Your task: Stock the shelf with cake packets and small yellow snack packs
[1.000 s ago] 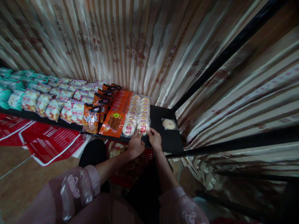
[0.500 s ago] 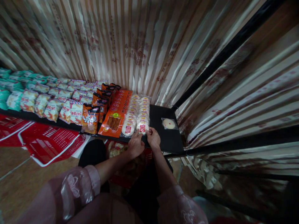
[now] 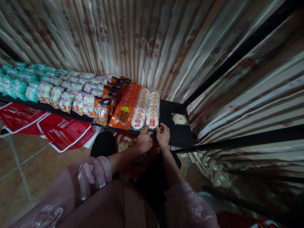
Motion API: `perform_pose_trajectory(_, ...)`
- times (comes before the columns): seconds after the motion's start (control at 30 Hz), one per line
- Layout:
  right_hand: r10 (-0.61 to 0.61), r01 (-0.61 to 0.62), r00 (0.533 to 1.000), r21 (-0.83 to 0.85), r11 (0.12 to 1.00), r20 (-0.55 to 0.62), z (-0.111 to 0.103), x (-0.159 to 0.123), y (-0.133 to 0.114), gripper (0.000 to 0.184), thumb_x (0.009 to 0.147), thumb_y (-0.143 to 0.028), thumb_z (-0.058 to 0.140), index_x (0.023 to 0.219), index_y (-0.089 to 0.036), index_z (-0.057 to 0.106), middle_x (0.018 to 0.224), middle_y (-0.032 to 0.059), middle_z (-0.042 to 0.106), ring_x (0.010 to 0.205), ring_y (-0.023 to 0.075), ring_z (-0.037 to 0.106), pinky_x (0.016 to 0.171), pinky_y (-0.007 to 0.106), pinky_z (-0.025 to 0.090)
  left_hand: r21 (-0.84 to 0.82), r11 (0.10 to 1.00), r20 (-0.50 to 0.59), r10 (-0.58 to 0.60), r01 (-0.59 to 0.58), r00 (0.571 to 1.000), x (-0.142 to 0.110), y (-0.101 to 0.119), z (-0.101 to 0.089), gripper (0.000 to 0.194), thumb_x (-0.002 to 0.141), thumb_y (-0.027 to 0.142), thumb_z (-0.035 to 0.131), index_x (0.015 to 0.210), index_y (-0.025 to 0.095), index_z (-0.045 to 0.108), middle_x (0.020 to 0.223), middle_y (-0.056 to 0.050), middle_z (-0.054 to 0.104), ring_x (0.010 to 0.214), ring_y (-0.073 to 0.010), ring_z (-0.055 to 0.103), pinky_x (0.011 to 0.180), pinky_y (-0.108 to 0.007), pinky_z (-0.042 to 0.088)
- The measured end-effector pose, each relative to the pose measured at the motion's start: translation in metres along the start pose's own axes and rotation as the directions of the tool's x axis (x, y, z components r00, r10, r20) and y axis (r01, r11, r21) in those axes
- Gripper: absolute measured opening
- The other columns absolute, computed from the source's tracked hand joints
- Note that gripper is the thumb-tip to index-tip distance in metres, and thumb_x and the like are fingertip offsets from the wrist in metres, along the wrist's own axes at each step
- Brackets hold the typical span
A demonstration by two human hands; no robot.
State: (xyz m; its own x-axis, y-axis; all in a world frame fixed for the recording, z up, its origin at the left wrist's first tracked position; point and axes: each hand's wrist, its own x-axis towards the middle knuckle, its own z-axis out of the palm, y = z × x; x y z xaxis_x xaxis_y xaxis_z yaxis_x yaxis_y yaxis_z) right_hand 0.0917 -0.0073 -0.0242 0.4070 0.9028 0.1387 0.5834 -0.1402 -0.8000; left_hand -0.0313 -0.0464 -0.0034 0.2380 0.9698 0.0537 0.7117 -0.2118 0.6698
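Pleated curtain (image 3: 152, 41) in pale cloth, printed with reddish floral motifs, lines the back and right of a dim space; black poles (image 3: 225, 63) cross it at right. Brown floor tiles (image 3: 14, 186) with pale joints show at lower left. Against the curtain runs a narrow black shelf (image 3: 172, 136), its surface bare around a single wrapped white disc (image 3: 180, 119) near the right end. Left of that bare stretch stand two rows of wrapped white discs (image 3: 137, 122), then a flat orange packet (image 3: 124, 109) and many small snack bags (image 3: 65, 103). Red baskets (image 3: 67, 131) sit below the edge. Left hand (image 3: 144, 140) and right hand (image 3: 163, 136) meet the front disc (image 3: 152, 121) of the right-hand row at its near edge, fingers narrowly spaced; whether they pinch the wrapper cannot be determined.
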Motion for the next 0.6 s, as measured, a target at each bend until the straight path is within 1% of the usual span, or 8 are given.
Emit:
perform_pose_trajectory(0.1, -0.005, 0.013, 0.994, 0.071, 0.997, -0.113, 0.001, -0.015, 0.0, 0.038, 0.079, -0.029, 0.044, 0.108, -0.01, 0.058, 0.105, 0.0146, 0.058, 0.084, 0.0169, 0.058, 0.079, 0.031, 0.048, -0.045, 0.997, -0.026, 0.062, -0.063, 0.998, -0.013, -0.009, 0.003, 0.034, 0.075, 0.005, 0.045, 0.101, 0.017, 0.064, 0.135, -0.008, 0.048, 0.123, -0.0204, 0.042, 0.107, -0.037, 0.036)
perform_pose_trajectory(0.17, -0.013, 0.031, 0.987, 0.114, 0.993, -0.159, 0.004, -0.028, -0.001, 0.037, 0.081, -0.03, 0.041, 0.107, -0.011, 0.058, 0.105, 0.0143, 0.059, 0.086, 0.017, 0.058, 0.079, 0.03, 0.048, -0.065, 0.995, -0.031, 0.07, -0.072, 0.997, -0.023, -0.015, 0.003, 0.033, 0.074, 0.004, 0.044, 0.096, 0.017, 0.065, 0.128, -0.007, 0.053, 0.118, -0.0195, 0.046, 0.104, -0.037, 0.039)
perform_pose_trajectory(0.27, -0.029, 0.058, 0.983, 0.157, 0.986, -0.182, 0.012, -0.051, -0.002, 0.034, 0.083, -0.029, 0.038, 0.104, -0.013, 0.059, 0.103, 0.0129, 0.061, 0.088, 0.0168, 0.059, 0.079, 0.03, 0.048, -0.069, 0.996, -0.033, 0.057, -0.059, 0.998, -0.039, -0.025, 0.004, 0.029, 0.076, 0.005, 0.043, 0.089, 0.017, 0.065, 0.122, -0.007, 0.056, 0.113, -0.0183, 0.048, 0.101, -0.034, 0.04)
perform_pose_trajectory(0.33, -0.057, 0.085, 0.984, 0.171, 0.981, -0.167, 0.018, -0.067, -0.001, 0.032, 0.083, -0.028, 0.037, 0.101, -0.014, 0.059, 0.101, 0.0117, 0.061, 0.088, 0.0164, 0.06, 0.081, 0.03, 0.048, -0.063, 0.996, -0.039, 0.056, -0.058, 0.998, -0.049, -0.033, 0.005, 0.026, 0.078, 0.008, 0.043, 0.088, 0.015, 0.065, 0.121, -0.009, 0.056, 0.113, -0.0184, 0.048, 0.101, -0.033, 0.039)
perform_pose_trajectory(0.43, -0.096, 0.106, 0.993, 0.157, 0.982, -0.069, 0.028, -0.092, 0.002, 0.031, 0.084, -0.027, 0.035, 0.097, -0.015, 0.06, 0.097, 0.0109, 0.063, 0.087, 0.0172, 0.06, 0.084, 0.032, 0.047, -0.066, 0.995, -0.003, 0.073, -0.073, 0.997, -0.063, -0.046, 0.01, 0.026, 0.08, 0.011, 0.046, 0.097, 0.014, 0.064, 0.121, -0.01, 0.056, 0.114, -0.0196, 0.048, 0.102, -0.035, 0.038)
perform_pose_trajectory(0.5, -0.093, 0.084, 0.994, 0.125, 0.989, 0.065, 0.038, -0.109, 0.008, 0.03, 0.083, -0.027, 0.036, 0.096, -0.016, 0.061, 0.098, 0.011, 0.064, 0.091, 0.0187, 0.059, 0.087, 0.034, 0.046, -0.08, 0.995, 0.047, 0.065, -0.061, 0.997, -0.071, -0.058, 0.015, 0.031, 0.079, 0.013, 0.049, 0.108, 0.014, 0.062, 0.123, -0.01, 0.055, 0.117, -0.0196, 0.047, 0.103, -0.035, 0.037)
perform_pose_trajectory(0.57, -0.056, 0.037, 0.974, 0.091, 0.995, 0.222, 0.052, -0.125, 0.019, 0.029, 0.082, -0.026, 0.038, 0.097, -0.017, 0.061, 0.103, 0.0111, 0.064, 0.097, 0.0198, 0.057, 0.092, 0.036, 0.043, -0.08, 0.995, 0.105, -0.044, 0.053, 0.993, -0.08, -0.072, 0.02, 0.033, 0.081, 0.013, 0.048, 0.111, 0.013, 0.061, 0.122, -0.01, 0.057, 0.117, -0.0191, 0.048, 0.103, -0.033, 0.037)
perform_pose_trajectory(0.6, -0.021, -0.004, 0.949, 0.078, 0.997, 0.314, 0.059, -0.133, 0.025, 0.027, 0.081, -0.023, 0.039, 0.095, -0.017, 0.062, 0.103, 0.0109, 0.065, 0.099, 0.0198, 0.057, 0.094, 0.037, 0.042, -0.065, 0.984, 0.154, -0.156, 0.167, 0.976, -0.084, -0.079, 0.022, 0.031, 0.083, 0.012, 0.046, 0.11, 0.013, 0.061, 0.12, -0.01, 0.058, 0.116, -0.0187, 0.049, 0.102, -0.031, 0.037)
